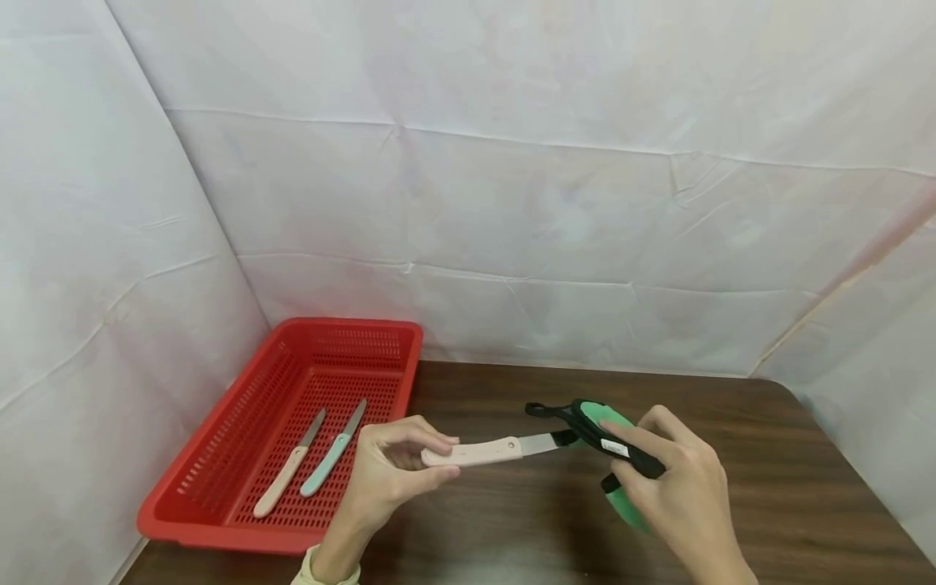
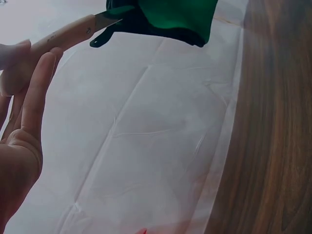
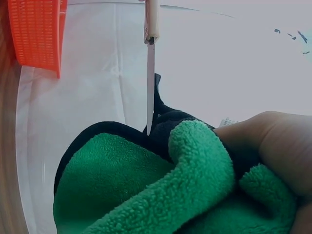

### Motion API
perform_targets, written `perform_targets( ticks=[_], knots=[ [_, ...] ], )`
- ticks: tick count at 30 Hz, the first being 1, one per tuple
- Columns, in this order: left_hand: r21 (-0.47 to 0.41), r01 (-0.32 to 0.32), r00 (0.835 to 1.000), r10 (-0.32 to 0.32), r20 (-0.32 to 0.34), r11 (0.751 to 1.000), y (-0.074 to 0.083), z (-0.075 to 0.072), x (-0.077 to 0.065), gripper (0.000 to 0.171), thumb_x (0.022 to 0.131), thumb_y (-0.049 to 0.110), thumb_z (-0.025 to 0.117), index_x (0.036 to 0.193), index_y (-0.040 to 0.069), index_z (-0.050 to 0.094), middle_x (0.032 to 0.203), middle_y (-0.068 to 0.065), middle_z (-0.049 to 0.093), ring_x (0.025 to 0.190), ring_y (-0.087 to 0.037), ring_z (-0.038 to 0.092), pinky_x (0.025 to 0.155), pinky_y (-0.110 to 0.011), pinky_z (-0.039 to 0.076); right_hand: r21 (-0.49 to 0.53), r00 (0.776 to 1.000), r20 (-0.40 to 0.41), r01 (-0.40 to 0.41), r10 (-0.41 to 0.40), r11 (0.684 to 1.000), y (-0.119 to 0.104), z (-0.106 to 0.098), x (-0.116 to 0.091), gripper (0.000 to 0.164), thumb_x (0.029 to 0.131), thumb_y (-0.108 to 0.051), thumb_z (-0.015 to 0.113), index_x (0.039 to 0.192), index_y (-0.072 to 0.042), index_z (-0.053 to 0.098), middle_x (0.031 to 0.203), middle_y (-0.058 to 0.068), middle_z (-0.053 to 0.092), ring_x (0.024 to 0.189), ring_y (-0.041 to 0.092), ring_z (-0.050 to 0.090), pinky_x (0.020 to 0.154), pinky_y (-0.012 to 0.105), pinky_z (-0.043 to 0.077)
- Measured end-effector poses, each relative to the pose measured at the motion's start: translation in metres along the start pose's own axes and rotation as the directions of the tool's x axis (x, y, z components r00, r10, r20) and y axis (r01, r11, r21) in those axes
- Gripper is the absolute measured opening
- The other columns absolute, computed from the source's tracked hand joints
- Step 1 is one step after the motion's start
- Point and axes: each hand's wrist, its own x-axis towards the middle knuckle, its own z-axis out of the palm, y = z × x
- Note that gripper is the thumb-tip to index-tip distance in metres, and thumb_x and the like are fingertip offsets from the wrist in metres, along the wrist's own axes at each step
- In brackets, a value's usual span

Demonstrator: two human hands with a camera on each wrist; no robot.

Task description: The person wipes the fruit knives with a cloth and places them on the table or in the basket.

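By the end of its pale pink handle, a knife [image 1: 475, 452] is pinched between the thumb and fingers of my left hand [image 1: 387, 471]. Its blade [image 3: 150, 87] points to the right, and the tip overlaps the black edging of a fluffy green cloth [image 3: 112, 161]. My right hand [image 1: 683, 479] grips this cloth, which is folded over and has a black hanging loop and a small white label. In the left wrist view, the cloth hides part of the blade.
To the left stands a red perforated basket [image 1: 219, 536]. Inside it lie a knife with a pink handle [image 1: 281, 483] and a knife with a light blue handle [image 1: 327, 465]. The dark wooden table [image 1: 775, 455] meets white sheeting [image 1: 512, 211] at the back and sides.
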Motion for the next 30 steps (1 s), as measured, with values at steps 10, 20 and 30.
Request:
perform_targets(
  ticks=[10,20,30],
  knots=[
    [-0.052,-0.016,0.995,0.021,0.099,0.998,0.001,0.003,0.001,0.031,0.059,-0.024,0.065,0.084,-0.005,0.065,0.078,-0.022,0.059,0.073,-0.027,0.061,0.04,-0.031,0.048,0.005,0.998,-0.058,-0.017,0.017,1.0,-0.003,-0.002,0.001,0.04,0.051,0.006,0.072,0.087,-0.014,0.071,0.071,-0.012,0.046,0.052,-0.001,0.033,0.044,0.013,0.024],
    [0.002,-0.022,0.998,0.022,0.066,1.0,0.003,0.014,0.003,0.027,0.059,-0.021,0.068,0.082,-0.007,0.064,0.079,-0.024,0.059,0.071,-0.025,0.061,0.043,-0.032,0.05,0.042,0.997,-0.039,-0.064,0.065,0.997,-0.014,-0.002,-0.001,0.044,0.053,0.008,0.073,0.091,-0.014,0.07,0.073,-0.012,0.046,0.053,0.001,0.035,0.045,0.012,0.027],
    [0.049,0.042,0.997,-0.039,-0.064,0.998,0.008,0.035,0.003,0.02,0.061,-0.014,0.071,0.079,-0.009,0.064,0.08,-0.022,0.062,0.074,-0.028,0.062,0.047,-0.037,0.052,0.002,0.997,0.023,0.069,-0.069,0.998,-0.027,0.014,-0.004,0.041,0.054,0.0,0.071,0.091,-0.018,0.07,0.074,-0.015,0.043,0.051,-0.003,0.03,0.045,0.01,0.025]
  ],
)
